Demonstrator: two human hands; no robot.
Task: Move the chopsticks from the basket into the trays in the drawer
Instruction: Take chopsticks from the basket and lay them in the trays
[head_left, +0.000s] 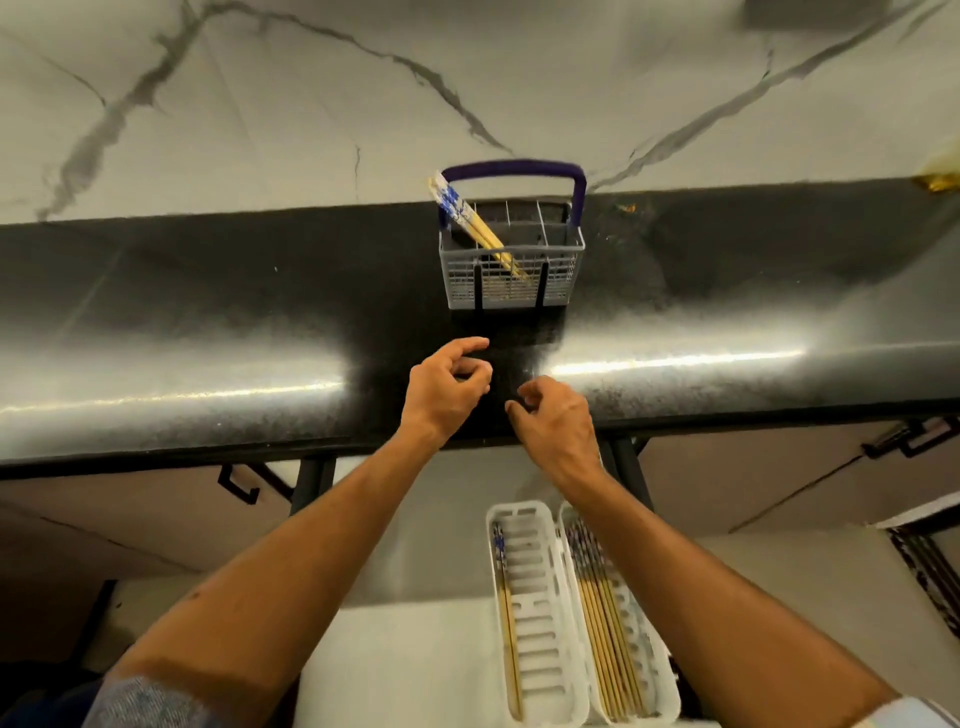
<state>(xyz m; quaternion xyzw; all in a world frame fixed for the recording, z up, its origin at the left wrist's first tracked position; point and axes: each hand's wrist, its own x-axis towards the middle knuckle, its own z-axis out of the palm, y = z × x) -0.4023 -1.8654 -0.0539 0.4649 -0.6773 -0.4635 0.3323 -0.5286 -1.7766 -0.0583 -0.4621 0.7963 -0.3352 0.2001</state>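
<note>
A grey cutlery basket (511, 275) with a purple handle stands on the black counter against the wall. Bamboo chopsticks with blue-and-white tops (470, 221) lean in its left compartments. Below the counter edge, two white slotted trays lie in the open drawer: the left tray (540, 613) holds a few chopsticks along its left side, the right tray (652, 660) holds several. My left hand (449, 387) and my right hand (553, 421) hover over the counter's front, between basket and drawer, fingers loosely curled, holding nothing.
The glossy black counter (208, 332) runs the full width, backed by a marble wall. Cabinet fronts with black handles (244, 483) flank the open drawer (415, 675). A gold-coloured object (940, 179) sits at the counter's far right.
</note>
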